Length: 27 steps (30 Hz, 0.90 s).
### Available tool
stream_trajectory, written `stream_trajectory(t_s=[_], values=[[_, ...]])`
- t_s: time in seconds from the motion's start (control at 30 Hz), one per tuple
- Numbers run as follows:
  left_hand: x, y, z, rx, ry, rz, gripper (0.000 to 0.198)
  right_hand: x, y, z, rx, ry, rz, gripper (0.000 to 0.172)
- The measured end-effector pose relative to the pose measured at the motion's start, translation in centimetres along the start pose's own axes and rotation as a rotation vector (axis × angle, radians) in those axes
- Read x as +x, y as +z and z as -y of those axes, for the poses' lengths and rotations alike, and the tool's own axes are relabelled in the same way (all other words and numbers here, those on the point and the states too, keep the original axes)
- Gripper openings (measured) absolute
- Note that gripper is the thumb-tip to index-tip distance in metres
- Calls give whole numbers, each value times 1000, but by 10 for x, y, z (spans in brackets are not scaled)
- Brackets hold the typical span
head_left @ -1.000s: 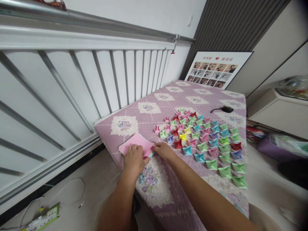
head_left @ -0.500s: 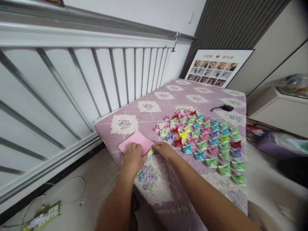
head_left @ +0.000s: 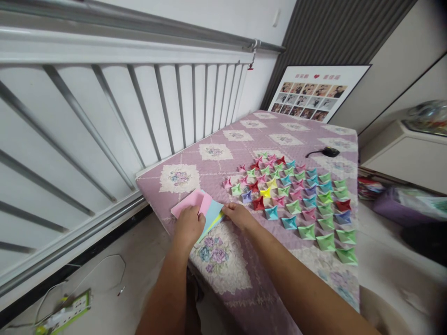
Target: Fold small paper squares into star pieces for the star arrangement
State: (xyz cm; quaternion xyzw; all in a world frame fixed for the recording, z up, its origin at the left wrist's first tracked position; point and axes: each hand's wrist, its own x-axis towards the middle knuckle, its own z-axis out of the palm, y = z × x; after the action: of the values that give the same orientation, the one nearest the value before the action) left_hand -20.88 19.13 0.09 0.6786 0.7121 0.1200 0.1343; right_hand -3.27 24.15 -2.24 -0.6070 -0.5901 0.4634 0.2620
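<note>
Stack (head_left: 211,217), multicoloured, lies left of paper boats (head_left: 294,207). Left hand (head_left: 189,227) over bent pink sheet (head_left: 184,203); grip hidden, I cannot tell. Right hand (head_left: 238,216) pinches stack corner nearest boats. Risk, I judge: left pressure creases pink sheet; right slip knocks boats.

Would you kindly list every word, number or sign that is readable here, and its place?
No word or number is legible.
Photo board: a red heart between two groups of characters, too blurred to read.
Pink paper, folded papers: no writing visible.
</note>
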Motion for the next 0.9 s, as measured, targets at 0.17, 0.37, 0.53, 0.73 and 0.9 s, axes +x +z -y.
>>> stream_trajectory(t_s=[0.17,0.37,0.53,0.73,0.9], values=[[1,2,2,-2,-15,-19,20,2,-2,6,-82,4,-41,33],[0,2,1,-35,-22,-36,19,10,4,14,-229,-26,-50,24],[-1,0,1,-68,-60,-43,18,13,6,14,-296,-60,-56,24],[-2,-4,0,-58,-94,-70,19,13,4,9,-343,-102,-47,29],[-3,-4,1,-58,-88,-105,19,11,2,7,-374,-134,-28,33]])
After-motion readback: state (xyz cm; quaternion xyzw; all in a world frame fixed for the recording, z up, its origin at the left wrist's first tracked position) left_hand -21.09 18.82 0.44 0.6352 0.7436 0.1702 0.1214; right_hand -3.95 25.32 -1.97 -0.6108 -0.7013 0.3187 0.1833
